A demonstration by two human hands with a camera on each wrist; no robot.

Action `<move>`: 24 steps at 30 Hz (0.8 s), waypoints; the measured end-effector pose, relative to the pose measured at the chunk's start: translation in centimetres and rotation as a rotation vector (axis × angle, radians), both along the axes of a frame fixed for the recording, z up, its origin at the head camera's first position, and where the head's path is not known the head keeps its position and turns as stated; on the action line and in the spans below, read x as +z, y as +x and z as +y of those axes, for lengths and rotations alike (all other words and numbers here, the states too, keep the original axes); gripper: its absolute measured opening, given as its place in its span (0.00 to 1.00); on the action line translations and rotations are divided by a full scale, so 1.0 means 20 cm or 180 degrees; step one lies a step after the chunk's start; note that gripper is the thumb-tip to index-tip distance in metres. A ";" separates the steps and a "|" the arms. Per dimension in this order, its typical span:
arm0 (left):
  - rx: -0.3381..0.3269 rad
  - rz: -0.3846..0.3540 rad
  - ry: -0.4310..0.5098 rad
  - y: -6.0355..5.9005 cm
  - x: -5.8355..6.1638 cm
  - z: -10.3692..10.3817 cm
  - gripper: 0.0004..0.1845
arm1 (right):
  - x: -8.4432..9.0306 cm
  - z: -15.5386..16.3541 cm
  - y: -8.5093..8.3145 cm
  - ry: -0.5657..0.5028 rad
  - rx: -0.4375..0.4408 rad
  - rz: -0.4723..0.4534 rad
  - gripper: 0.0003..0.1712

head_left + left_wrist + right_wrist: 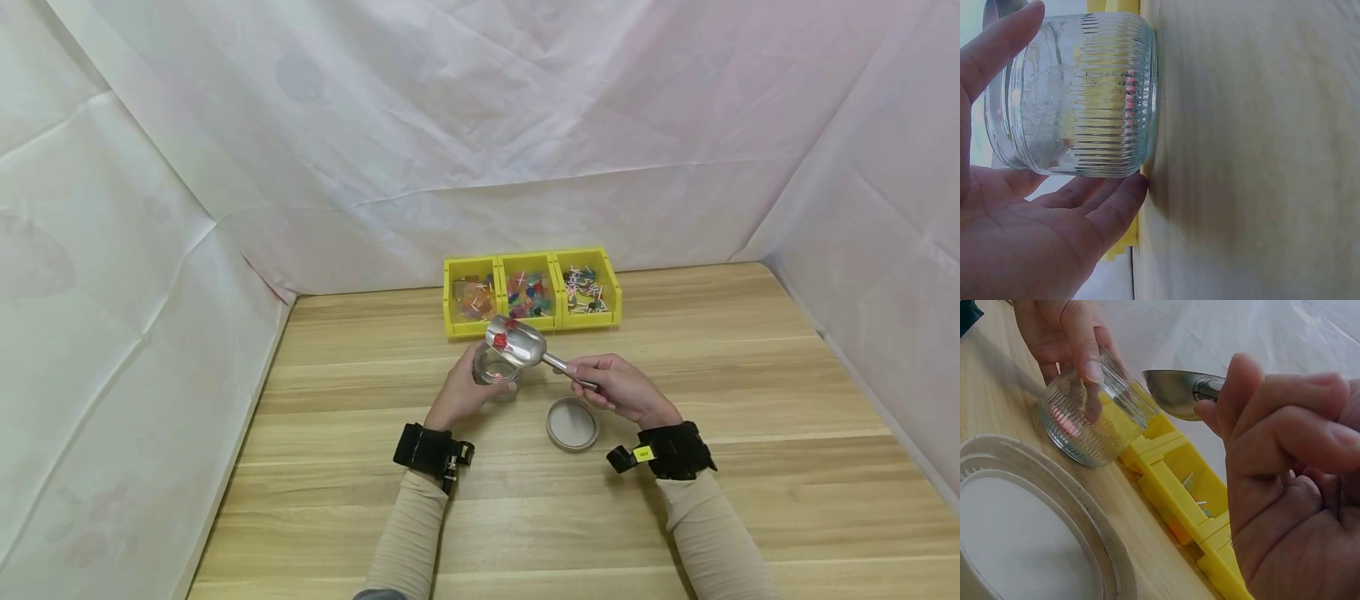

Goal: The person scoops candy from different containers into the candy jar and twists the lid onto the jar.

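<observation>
left hand (463,392): wrapping fingers around ribbed glass jar (496,367), steadying it upright on wooden table (750,467)
right hand (619,388): pinching handle of metal scoop (516,340), fingers curling closed
scoop: tilting over jar mouth, carrying red candy (500,339)
lid (572,423): lying beside jar
yellow bins (531,291): sitting behind

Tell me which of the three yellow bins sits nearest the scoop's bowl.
The middle bin, holding mixed coloured pieces: the metal scoop hangs just before its front wall, while the other two flank it.

Yellow bins (531,321), ribbed clear jar (495,367)
</observation>
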State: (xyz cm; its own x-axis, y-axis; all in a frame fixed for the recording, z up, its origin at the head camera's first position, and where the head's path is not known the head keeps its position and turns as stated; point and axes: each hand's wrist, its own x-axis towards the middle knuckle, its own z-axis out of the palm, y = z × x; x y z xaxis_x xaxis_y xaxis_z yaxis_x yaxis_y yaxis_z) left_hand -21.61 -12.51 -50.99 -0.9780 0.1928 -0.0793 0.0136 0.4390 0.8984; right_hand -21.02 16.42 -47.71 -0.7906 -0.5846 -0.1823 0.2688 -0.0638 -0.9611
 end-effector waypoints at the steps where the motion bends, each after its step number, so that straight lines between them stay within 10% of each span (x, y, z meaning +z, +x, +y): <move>1: 0.0001 0.0000 0.0004 0.00 0.00 0.00 0.50 | 0.00 0.00 0.00 0.0008 0.0000 0.0003 0.16; 24: -0.0023 0.0003 0.0020 0.00 0.01 0.00 0.49 | 0.00 0.00 0.00 0.0208 0.0000 0.0150 0.17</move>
